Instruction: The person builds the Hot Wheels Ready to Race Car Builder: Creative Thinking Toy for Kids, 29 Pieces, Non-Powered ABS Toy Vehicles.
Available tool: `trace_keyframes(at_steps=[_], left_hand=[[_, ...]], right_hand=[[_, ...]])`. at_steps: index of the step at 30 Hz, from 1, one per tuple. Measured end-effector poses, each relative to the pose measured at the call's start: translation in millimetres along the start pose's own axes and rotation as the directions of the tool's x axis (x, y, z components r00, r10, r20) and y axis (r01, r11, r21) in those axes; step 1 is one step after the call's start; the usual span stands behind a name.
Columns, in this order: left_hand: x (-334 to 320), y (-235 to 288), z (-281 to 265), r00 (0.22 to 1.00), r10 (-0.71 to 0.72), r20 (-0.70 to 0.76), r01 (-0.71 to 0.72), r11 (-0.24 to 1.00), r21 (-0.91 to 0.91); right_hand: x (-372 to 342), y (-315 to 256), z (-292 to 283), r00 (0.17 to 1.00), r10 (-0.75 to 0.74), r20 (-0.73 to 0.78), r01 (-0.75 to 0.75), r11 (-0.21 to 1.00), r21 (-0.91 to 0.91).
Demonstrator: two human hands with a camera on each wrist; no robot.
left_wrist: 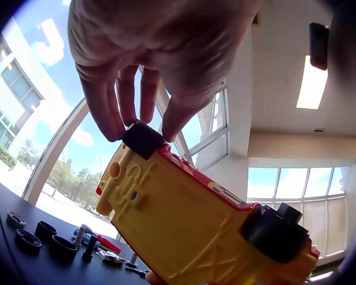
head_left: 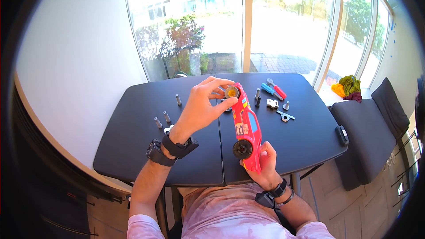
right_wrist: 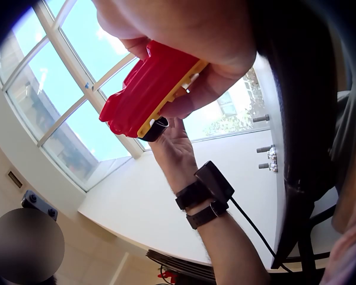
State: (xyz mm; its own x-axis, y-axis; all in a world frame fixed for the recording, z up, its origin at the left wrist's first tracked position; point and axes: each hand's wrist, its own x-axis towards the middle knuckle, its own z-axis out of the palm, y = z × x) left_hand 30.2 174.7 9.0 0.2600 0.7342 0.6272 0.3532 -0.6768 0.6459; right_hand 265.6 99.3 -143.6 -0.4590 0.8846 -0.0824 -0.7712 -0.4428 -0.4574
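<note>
A red toy car [head_left: 241, 117] is held up over the table on its side, one side of it facing the head camera. My right hand [head_left: 264, 168] grips its near end. At the far end my left hand [head_left: 204, 99] pinches a wheel [head_left: 231, 92] between thumb and fingers; its hollow centre shows yellow inside. The nearer wheel [head_left: 242, 149] has a dark cross-shaped hub. In the left wrist view the yellow underside [left_wrist: 184, 219] faces the camera, with the pinched black wheel [left_wrist: 143, 139] at its upper corner. The right wrist view shows the red body [right_wrist: 148, 89] under my right palm.
On the black table [head_left: 190, 150] stand several grey bolts [head_left: 178, 99]. Blue and red screwdrivers [head_left: 276, 89], a white block [head_left: 272, 103] and a grey wrench-like piece [head_left: 285, 116] lie at the right. Loose black tyres [left_wrist: 63, 248] show in the left wrist view. A dark chair [head_left: 365, 128] stands beyond.
</note>
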Motion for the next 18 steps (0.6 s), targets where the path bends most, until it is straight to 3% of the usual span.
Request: trace_keyframes(at_steps=[4, 13, 18], left_hand=[[0.4, -7.5, -2.0, 0.997, -0.074, 0.012, 0.075, 0.994, -0.086], [-0.6, -4.9, -5.1, 0.996, -0.076, 0.046, 0.079, 0.994, -0.071], [-7.5, -6.5, -4.1, 0.998, 0.056, 0.003, -0.056, 0.984, 0.17]], right_hand=[[-1.8, -1.1, 5.7, 0.999, 0.009, -0.044, -0.01, 1.0, -0.026], [-1.8, -1.1, 6.0, 0.999, 0.004, -0.046, -0.005, 1.0, -0.011], [-0.5, 1.2, 5.0, 0.998, -0.017, -0.06, 0.016, 1.0, -0.014]])
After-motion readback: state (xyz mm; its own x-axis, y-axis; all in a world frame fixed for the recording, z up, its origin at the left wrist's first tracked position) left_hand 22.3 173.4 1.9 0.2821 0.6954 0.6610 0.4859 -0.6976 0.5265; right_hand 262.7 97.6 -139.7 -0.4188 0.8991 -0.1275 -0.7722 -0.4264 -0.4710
